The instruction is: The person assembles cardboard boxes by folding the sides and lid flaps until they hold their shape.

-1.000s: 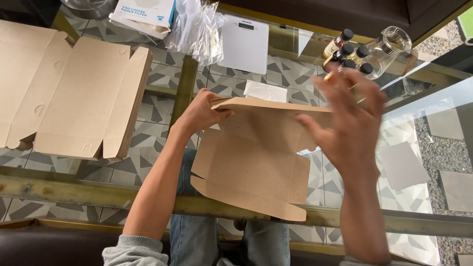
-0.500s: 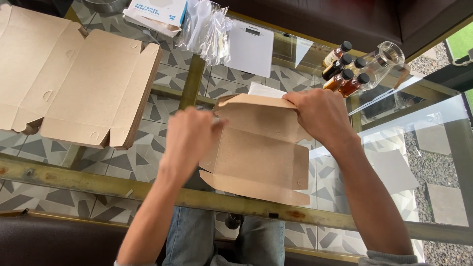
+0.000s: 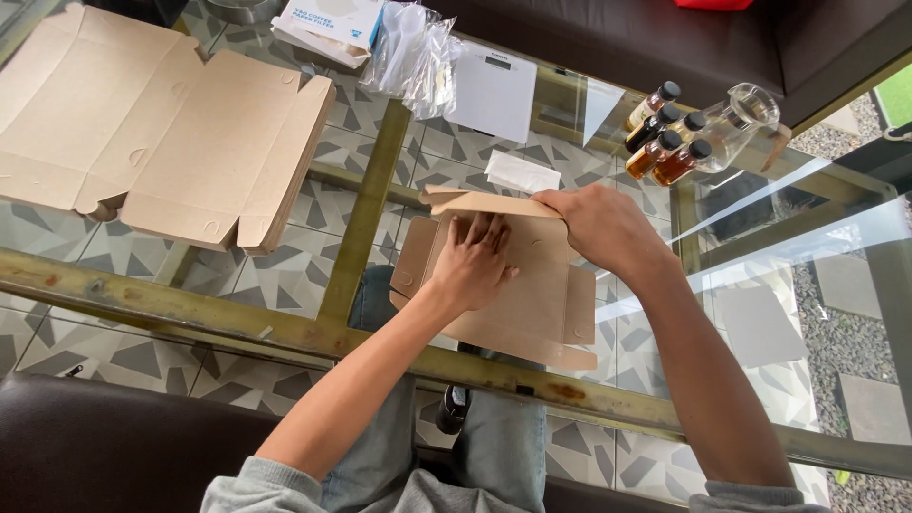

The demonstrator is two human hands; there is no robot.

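Observation:
A brown cardboard box blank (image 3: 532, 304) lies flat on the glass table (image 3: 285, 328) in front of me. My left hand (image 3: 475, 261) presses flat on its middle panel, fingers spread. My right hand (image 3: 598, 228) grips the far flap and folds it up along its crease. The flap's raised edge runs leftward from that hand.
A stack of flat cardboard blanks (image 3: 152, 133) lies at the left. At the back are a white box (image 3: 328, 24), clear plastic bags (image 3: 418, 52), a white scale (image 3: 494, 90) and a small white packet (image 3: 522, 173). Several small dark-capped bottles (image 3: 665, 138) and a glass jar (image 3: 741, 114) stand at the right.
My left hand has moved from the blank's left edge onto its middle panel. My right hand stays on the far flap, now folded up more sharply.

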